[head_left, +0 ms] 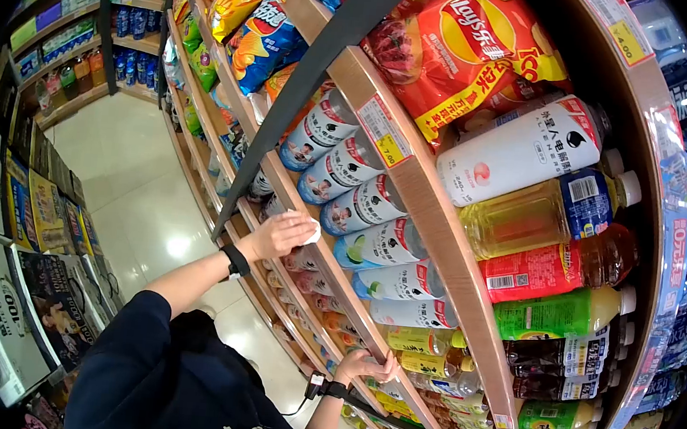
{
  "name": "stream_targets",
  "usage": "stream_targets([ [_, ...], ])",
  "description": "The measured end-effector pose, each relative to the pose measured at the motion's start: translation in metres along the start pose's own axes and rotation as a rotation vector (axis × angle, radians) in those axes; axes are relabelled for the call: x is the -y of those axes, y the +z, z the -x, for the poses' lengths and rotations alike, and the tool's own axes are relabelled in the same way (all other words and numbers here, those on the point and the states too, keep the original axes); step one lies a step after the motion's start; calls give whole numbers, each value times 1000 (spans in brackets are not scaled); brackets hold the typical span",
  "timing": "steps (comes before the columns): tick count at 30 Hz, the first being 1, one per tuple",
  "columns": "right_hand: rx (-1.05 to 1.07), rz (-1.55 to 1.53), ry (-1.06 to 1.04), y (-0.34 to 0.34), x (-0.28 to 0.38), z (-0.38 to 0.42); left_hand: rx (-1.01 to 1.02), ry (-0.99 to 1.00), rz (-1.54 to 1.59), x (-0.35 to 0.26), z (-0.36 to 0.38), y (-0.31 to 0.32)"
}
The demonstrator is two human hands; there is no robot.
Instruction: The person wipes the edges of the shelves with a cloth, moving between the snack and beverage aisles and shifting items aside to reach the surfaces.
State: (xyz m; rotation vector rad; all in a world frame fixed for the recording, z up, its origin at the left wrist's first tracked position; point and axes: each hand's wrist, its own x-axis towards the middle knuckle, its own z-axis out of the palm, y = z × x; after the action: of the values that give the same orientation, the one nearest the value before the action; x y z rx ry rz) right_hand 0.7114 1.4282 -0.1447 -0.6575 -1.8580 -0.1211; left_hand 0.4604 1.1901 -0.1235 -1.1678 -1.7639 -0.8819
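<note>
My left hand (279, 235) is closed on a white cloth (314, 232), pressed to the wooden front edge of a shelf (336, 278). White drink bottles (361, 204) with black lettering stand just behind that edge. Farther down the same shelf, my right hand (368, 367) has its fingers curled over the front edge. Bottles with yellow labels (422, 363) are beside it. Dark bands circle both wrists.
Red chip bags (467, 44) and several drink bottles (561, 273) fill the neighbouring shelf. A dark upright post (287, 110) crosses the shelving near my left hand. Stacked boxes (46, 211) stand across the tiled aisle (133, 169). Price tags line the shelf edges.
</note>
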Motion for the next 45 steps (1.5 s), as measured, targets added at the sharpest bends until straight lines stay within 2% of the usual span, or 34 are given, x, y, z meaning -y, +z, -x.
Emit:
stream_targets([
  [8,-49,-49,-23,5,-2,-1,-75,-56,-111,45,6,-16],
  [12,-66,-59,-39,10,-10,3,-146,-173,-103,51,-6,-27],
  [15,-68,-93,-36,12,-12,4,-219,-352,-109,34,-9,-19],
  [16,-81,-106,-44,15,-14,5,-307,-447,-114,25,-11,-12],
  [20,-83,-84,-123,13,-12,1,-409,-581,-152,2,-19,2],
  [23,19,-110,-95,6,-12,1,-339,-560,-124,-19,-21,3],
  [31,51,-187,-133,1,-22,4,-293,-515,-81,-99,-17,40],
  [37,131,-224,-149,-9,-21,-2,-169,-459,-40,-139,-11,53],
  [39,129,-222,-155,-11,-20,-3,-185,-390,-20,-139,-11,53],
  [42,160,-204,-135,-18,-16,-7,-62,-227,-45,-123,-8,41],
  [45,131,-182,-181,-11,-25,-2,-39,-66,-40,-102,-7,35],
])
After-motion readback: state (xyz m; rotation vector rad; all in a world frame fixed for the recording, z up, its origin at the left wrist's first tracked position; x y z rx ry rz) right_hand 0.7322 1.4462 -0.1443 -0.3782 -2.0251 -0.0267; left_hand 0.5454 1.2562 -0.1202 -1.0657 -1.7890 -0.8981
